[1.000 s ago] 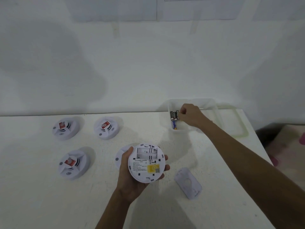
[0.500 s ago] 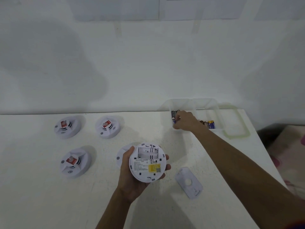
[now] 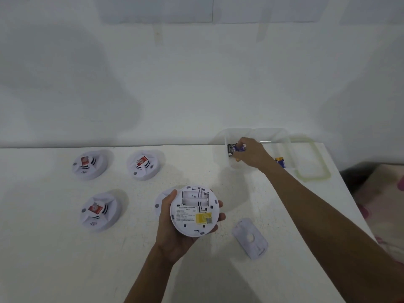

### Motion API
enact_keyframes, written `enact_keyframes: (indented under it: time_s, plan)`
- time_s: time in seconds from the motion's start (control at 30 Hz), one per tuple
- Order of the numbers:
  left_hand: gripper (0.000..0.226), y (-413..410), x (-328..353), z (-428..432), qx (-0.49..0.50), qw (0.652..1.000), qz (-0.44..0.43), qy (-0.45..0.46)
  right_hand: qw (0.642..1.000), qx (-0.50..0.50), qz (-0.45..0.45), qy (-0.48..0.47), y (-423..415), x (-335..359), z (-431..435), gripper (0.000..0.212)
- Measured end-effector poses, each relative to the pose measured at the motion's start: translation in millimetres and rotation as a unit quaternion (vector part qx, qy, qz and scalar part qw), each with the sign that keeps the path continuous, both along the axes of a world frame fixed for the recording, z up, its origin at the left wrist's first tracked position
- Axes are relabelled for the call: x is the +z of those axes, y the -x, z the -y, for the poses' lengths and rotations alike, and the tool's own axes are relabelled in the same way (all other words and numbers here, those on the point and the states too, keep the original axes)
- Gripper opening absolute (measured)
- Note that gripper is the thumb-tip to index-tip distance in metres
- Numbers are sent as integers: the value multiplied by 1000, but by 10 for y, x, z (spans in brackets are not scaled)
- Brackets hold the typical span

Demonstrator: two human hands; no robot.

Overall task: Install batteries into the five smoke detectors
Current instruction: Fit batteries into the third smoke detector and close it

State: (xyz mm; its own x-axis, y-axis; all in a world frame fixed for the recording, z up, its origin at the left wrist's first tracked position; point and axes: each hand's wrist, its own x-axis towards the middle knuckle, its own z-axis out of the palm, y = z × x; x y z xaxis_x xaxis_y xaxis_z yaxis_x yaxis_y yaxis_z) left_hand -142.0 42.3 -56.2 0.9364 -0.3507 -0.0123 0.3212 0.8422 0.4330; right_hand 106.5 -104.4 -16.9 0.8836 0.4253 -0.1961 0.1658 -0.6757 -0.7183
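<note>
White tabletop [image 3: 54, 259] is filling the lower frame beneath a pale wall. Just below centre, an upturned smoke detector [image 3: 194, 211] is being gripped in the left hand [image 3: 175, 232], its open battery bay and yellow label facing up. Right of it, its detached cover plate [image 3: 250, 238] is lying flat on the table. Behind the held unit, the edge of another detector [image 3: 158, 204] is being partly hidden. Three more detectors [image 3: 89, 164] [image 3: 143, 164] [image 3: 99, 212] are sitting apart at centre left. At upper right, batteries [image 3: 232, 149] are being pinched by the right hand [image 3: 251, 154] inside a clear container [image 3: 282, 136]; another battery [image 3: 281, 161] is lying beyond the wrist. A green-rimmed lid [image 3: 314, 176] is resting beside the container.
</note>
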Motion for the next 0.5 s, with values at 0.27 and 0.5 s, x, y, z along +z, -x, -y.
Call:
enact_keyframes:
  time_s: [0.27, 0.5]
  plan:
    - [73, 2, 75, 43, 1, 1000, 2, -3, 932, -104, -117, -327, 246, 169, 188, 12]
    - [73, -18, 61, 65, -6, 1000, 14, -22, 810, -128, -260, -510, 785, 442, 235, 12]
